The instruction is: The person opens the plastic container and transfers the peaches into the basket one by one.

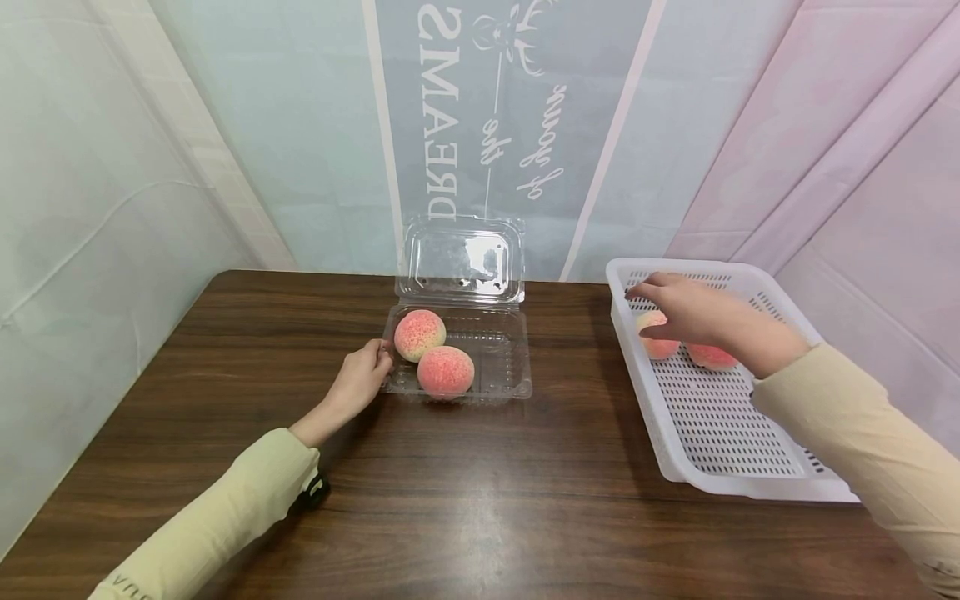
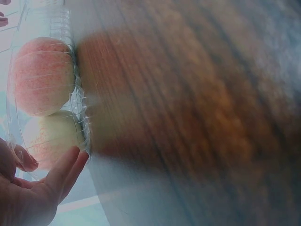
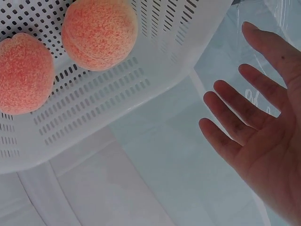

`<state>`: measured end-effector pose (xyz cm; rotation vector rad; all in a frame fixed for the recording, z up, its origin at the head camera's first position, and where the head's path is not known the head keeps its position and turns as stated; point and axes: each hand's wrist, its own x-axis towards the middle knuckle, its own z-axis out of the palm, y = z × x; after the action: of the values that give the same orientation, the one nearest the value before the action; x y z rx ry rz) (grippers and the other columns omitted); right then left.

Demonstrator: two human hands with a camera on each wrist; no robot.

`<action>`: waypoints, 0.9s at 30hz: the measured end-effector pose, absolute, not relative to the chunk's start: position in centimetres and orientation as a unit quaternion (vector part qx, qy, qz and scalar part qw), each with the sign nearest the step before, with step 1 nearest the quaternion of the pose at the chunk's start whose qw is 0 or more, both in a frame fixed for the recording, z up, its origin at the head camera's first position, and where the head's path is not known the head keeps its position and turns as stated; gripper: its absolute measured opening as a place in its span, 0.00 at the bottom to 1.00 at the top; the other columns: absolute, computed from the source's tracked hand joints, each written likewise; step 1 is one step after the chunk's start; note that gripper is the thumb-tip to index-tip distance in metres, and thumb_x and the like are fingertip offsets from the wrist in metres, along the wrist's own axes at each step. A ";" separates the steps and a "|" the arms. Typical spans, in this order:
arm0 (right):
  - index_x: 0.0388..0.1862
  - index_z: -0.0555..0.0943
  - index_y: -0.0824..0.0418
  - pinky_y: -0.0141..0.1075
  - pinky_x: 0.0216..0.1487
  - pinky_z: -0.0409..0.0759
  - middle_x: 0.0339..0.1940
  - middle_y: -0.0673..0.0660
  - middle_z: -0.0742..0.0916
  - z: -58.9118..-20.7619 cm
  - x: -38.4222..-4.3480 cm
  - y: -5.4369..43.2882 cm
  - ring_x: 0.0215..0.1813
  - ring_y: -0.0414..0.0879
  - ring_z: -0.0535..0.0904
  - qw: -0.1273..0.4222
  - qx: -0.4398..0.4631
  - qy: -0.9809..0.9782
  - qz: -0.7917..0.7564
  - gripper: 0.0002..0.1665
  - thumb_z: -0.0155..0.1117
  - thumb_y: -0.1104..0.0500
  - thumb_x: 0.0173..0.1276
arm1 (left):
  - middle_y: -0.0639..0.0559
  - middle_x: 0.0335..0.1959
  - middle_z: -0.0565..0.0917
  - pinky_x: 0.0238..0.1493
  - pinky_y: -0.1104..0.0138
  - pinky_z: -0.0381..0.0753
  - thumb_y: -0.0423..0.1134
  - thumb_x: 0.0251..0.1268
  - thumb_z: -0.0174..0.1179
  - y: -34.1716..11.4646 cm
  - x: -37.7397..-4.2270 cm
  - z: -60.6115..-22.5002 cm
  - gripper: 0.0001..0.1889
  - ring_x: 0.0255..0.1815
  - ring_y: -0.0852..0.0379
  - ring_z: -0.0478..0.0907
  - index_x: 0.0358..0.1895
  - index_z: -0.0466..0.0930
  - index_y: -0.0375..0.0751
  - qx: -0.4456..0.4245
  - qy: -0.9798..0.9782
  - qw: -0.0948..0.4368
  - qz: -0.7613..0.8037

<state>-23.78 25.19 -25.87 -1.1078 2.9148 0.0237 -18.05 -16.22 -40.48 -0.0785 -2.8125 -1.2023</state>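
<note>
Two pink-and-cream peaches, a rear peach (image 1: 420,335) and a front peach (image 1: 446,372), lie against each other in the left half of a clear plastic clamshell box (image 1: 501,367). The box's lid (image 1: 457,258) stands up at the back. My left hand (image 1: 362,372) pinches the box's left rim, thumb and fingers (image 2: 66,172) on either side of the wall. Over the white basket (image 1: 675,450), my right hand (image 1: 686,308) hovers with spread, slightly bent fingers and holds nothing. Beneath it lie two more peaches, a left peach (image 1: 660,343) and a right peach (image 1: 711,357), partly covered by the hand.
The dark wooden table (image 1: 480,475) carries the box at its back middle and the slotted basket on the right. Behind it hangs a grey-blue printed cloth (image 1: 510,150). Pale walls of cloth (image 1: 97,167) flank both sides.
</note>
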 end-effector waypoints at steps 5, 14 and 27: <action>0.51 0.75 0.68 0.52 0.51 0.70 0.46 0.64 0.78 -25.8 -23.7 24.8 0.50 0.59 0.73 0.013 -0.355 0.935 0.013 0.28 0.70 0.62 0.50 | 0.41 0.31 0.78 0.25 0.67 0.72 0.30 0.65 0.42 -16.2 -18.0 -40.5 0.16 0.29 0.53 0.76 0.50 0.69 0.22 -0.025 -0.920 0.043 -0.390; 0.49 0.75 0.69 0.51 0.50 0.71 0.45 0.64 0.78 -25.8 -23.5 24.1 0.49 0.59 0.74 0.003 -0.371 0.928 0.017 0.28 0.70 0.61 0.49 | 0.41 0.31 0.78 0.25 0.67 0.72 0.30 0.65 0.42 -16.2 -18.0 -40.5 0.16 0.29 0.53 0.76 0.51 0.69 0.22 -0.024 -0.918 0.043 -0.393; 0.47 0.76 0.65 0.49 0.48 0.71 0.44 0.61 0.78 -26.0 -23.1 23.5 0.48 0.57 0.73 -0.003 -0.387 0.922 0.009 0.25 0.70 0.62 0.48 | 0.41 0.31 0.78 0.25 0.67 0.72 0.30 0.65 0.42 -16.2 -18.0 -40.5 0.16 0.29 0.53 0.76 0.51 0.69 0.22 -0.025 -0.919 0.042 -0.392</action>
<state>-23.15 23.54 -26.02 -1.2181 2.9016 0.0282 -18.01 -16.17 -40.49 -0.0754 -2.8107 -1.1992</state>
